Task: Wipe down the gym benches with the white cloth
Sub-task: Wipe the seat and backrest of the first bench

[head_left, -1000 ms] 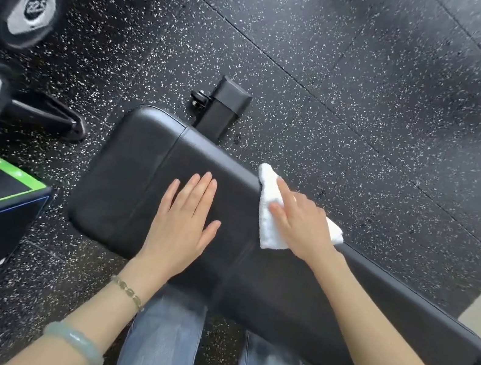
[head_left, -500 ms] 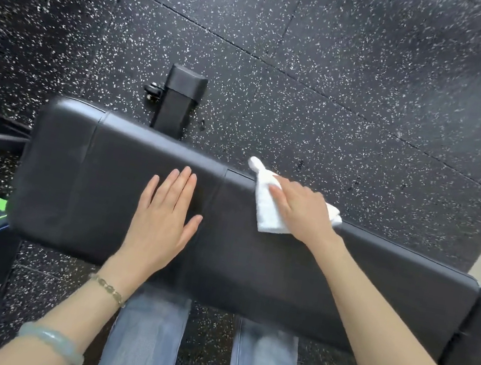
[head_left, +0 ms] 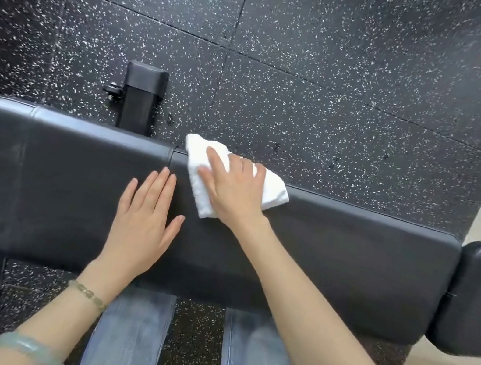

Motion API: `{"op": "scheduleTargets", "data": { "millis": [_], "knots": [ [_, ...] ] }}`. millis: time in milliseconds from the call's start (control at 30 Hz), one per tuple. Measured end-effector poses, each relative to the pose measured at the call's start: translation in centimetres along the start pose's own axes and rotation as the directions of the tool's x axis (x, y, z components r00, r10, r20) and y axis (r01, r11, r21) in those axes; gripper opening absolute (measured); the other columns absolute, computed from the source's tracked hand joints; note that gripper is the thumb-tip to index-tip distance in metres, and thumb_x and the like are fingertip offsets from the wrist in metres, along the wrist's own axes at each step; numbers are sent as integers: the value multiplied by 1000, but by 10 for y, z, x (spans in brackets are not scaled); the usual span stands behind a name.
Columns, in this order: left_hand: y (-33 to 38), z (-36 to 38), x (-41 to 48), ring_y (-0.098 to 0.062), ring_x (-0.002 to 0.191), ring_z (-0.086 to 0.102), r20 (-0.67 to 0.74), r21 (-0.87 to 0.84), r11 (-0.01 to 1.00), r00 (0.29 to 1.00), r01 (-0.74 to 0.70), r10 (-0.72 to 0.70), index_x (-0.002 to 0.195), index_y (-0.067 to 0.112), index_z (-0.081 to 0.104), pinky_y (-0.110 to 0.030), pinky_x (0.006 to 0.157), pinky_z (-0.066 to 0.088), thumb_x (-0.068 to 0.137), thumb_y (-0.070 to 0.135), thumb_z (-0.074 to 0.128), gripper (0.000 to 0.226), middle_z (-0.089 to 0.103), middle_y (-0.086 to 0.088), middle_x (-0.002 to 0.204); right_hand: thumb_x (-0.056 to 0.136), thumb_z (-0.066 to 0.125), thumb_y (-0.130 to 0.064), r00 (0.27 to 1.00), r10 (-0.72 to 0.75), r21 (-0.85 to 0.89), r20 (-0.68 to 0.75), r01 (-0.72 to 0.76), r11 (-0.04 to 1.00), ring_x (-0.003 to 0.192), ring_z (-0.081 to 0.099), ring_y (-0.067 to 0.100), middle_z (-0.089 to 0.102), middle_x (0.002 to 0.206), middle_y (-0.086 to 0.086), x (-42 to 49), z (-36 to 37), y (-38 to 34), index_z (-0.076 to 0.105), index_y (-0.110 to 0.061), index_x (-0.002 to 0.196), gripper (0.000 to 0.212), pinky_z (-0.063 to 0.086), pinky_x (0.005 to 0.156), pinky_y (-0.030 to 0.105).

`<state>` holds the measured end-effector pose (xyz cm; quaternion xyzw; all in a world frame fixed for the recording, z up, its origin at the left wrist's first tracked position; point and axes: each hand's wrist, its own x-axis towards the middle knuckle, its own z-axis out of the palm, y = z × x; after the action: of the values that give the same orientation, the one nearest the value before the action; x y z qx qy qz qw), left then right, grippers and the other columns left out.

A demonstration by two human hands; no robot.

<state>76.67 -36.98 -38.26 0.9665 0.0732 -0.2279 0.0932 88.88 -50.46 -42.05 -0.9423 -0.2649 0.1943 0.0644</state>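
The right hand (head_left: 233,190) lies flat, fingers straight, on the white cloth (head_left: 274,190). The cloth sits on the bench (head_left: 347,259), at its far edge. The left hand (head_left: 143,226) rests flat, fingers straight too, on the bench top, just beside the cloth. Blue jeans (head_left: 128,339) show below the bench's near edge.

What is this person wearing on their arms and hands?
Both arms are bare, with no sleeves in view. The left hand and right hand wear no gloves. The left wrist carries a thin beaded bracelet; further up sits a pale green bangle.
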Motion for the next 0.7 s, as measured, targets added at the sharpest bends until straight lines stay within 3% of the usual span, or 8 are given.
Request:
{"op": "scheduleTargets", "data": {
  "millis": [133, 267, 367, 433, 467, 533, 600, 700],
  "knots": [
    [7, 4, 1, -31, 139, 26, -6, 18, 1000, 1000, -18, 18, 144, 0, 30, -47, 114, 15, 93, 41, 30, 65, 29, -17, 151, 93, 18, -53, 991, -71, -31, 114, 75, 997, 87, 61, 31, 66, 101, 7, -11, -7, 50, 55, -27, 128, 58, 39, 74, 40],
    [22, 4, 11, -32, 139, 27, -42, 52, 999, 999, -14, 16, 144, 0, 30, -49, 114, 17, 93, 41, 32, 65, 29, -17, 151, 93, 11, -53, 987, 29, -62, 159, -20, 998, 88, 60, 32, 66, 100, 6, -39, -20, 132, 53, -25, 127, 61, 37, 71, 40],
    [35, 4, 20, -32, 138, 27, -56, 58, 998, 998, 8, -5, 144, 0, 29, -49, 114, 15, 94, 42, 31, 65, 30, -18, 150, 91, 8, -54, 974, 104, -68, 201, -92, 993, 92, 60, 30, 66, 99, 2, -61, -31, 189, 55, -26, 122, 63, 36, 82, 43],
    [42, 6, 23, -31, 139, 26, -55, 60, 998, 998, 37, -33, 144, 0, 27, -49, 114, 13, 94, 44, 30, 67, 30, -17, 150, 92, 8, -54, 961, 183, -82, 209, -169, 982, 99, 59, 25, 65, 100, -1, -74, -37, 220, 56, -31, 120, 60, 19, 104, 52],
    [45, 7, 24, -31, 139, 25, -56, 64, 997, 997, 53, -49, 145, 0, 26, -49, 114, 12, 94, 45, 29, 68, 29, -17, 151, 92, 11, -54, 949, 231, -91, 215, -216, 972, 103, 57, 23, 65, 100, -3, -79, -38, 231, 56, -34, 117, 56, 6, 109, 57],
    [49, 9, 24, -29, 140, 25, -59, 68, 994, 995, 83, -79, 145, 2, 26, -49, 114, 9, 94, 47, 28, 69, 28, -15, 152, 93, 17, -56, 914, 336, -96, 227, -322, 942, 117, 49, 22, 63, 109, -1, -88, -38, 245, 59, -37, 111, 49, -4, 109, 63],
    [52, 9, 24, -28, 140, 24, -53, 47, 992, 992, 113, -110, 145, 3, 26, -50, 114, 8, 93, 49, 27, 70, 28, -13, 152, 93, 22, -59, 868, 423, -105, 258, -410, 906, 134, 33, 25, 54, 131, 3, -88, -38, 247, 58, -40, 117, 47, -3, 108, 64],
    [55, 9, 24, -27, 141, 21, -37, 13, 991, 991, 132, -131, 146, 3, 25, -49, 114, 6, 92, 52, 25, 73, 25, -11, 154, 83, 10, -67, 821, 487, -112, 299, -477, 872, 118, 45, 28, 61, 117, 1, -70, -40, 220, 59, -42, 113, 62, 10, 104, 66]
  ]
}}
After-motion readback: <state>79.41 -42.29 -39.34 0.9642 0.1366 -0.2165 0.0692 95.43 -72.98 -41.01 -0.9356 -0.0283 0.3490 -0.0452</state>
